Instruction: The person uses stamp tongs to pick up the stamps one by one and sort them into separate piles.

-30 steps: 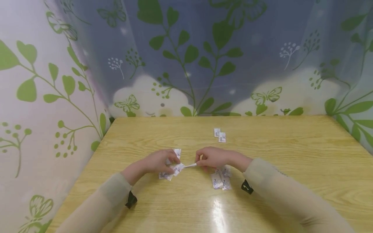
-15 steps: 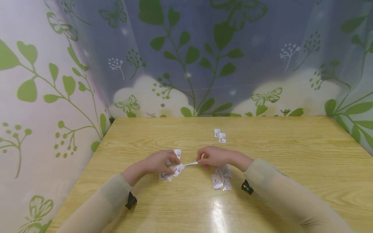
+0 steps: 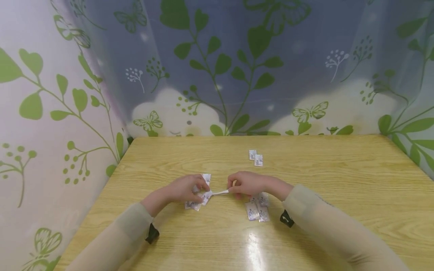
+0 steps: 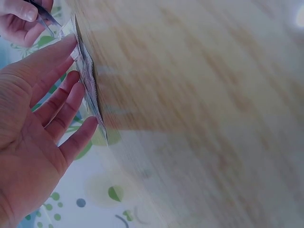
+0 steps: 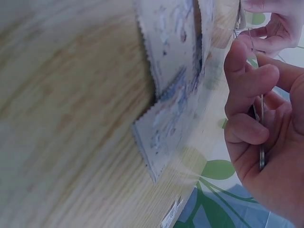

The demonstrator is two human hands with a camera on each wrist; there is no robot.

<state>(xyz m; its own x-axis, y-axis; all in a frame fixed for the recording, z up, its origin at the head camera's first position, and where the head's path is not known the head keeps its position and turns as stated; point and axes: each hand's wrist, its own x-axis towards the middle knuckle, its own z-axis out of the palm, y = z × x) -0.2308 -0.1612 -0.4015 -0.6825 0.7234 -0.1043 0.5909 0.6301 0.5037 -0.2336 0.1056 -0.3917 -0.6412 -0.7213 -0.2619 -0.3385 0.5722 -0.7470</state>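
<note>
Two packets lie behind the right packet cluster.

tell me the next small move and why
Probably gently squeeze the tweezers on the packet at their tips: the right hand holds them pointed there, and the left hand's fingertips touch that group of packets. Whether the tips grip it is unclear.

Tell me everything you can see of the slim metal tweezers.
The slim, silvery metal tweezers have two thin arms, slightly apart. The person's right grip holds them, covering much of their length. They point leftward in the head view, tips beside the edge of a small white printed packet; whether they touch it is unclear.
</note>
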